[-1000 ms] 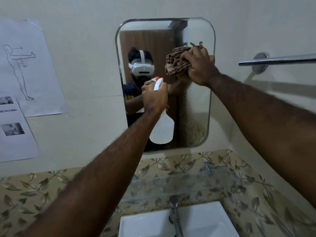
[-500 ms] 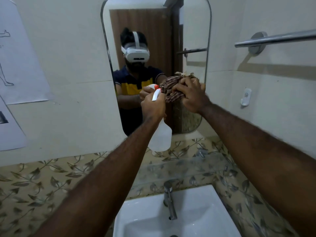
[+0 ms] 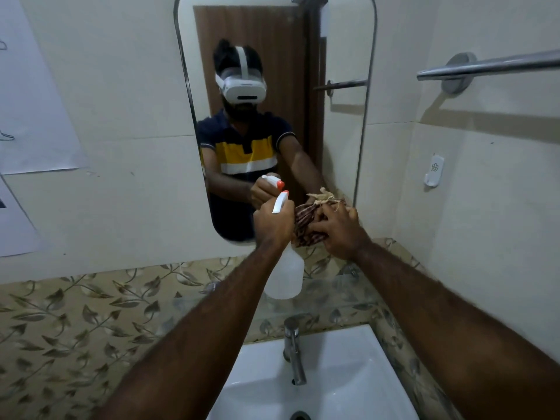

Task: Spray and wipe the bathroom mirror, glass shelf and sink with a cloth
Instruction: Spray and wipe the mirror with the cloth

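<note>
The rounded mirror (image 3: pixel 342 50) hangs on the pale wall above a glass shelf (image 3: pixel 336 294) and a white sink (image 3: pixel 342 368). My right hand (image 3: pixel 338 230) presses a bunched brown striped cloth (image 3: pixel 306 221) against the mirror's lower right corner. My left hand (image 3: pixel 272 224) grips the neck of a white spray bottle (image 3: pixel 285 275) with an orange-tipped nozzle, held upright just left of the cloth, in front of the mirror's bottom edge. Both hands almost touch.
A chrome tap (image 3: pixel 294 347) rises at the back of the sink. A metal towel bar (image 3: pixel 488 66) juts from the right wall, with a small white wall hook (image 3: pixel 434 170) below it. Paper sheets (image 3: pixel 33 116) are stuck to the left wall. Leaf-patterned tiles (image 3: pixel 91 316) run behind the shelf.
My right hand has dragged the cloth down the mirror's right side from near the top to the bottom corner. My view has dropped, showing more of the sink. The bottle stays in my left hand.
</note>
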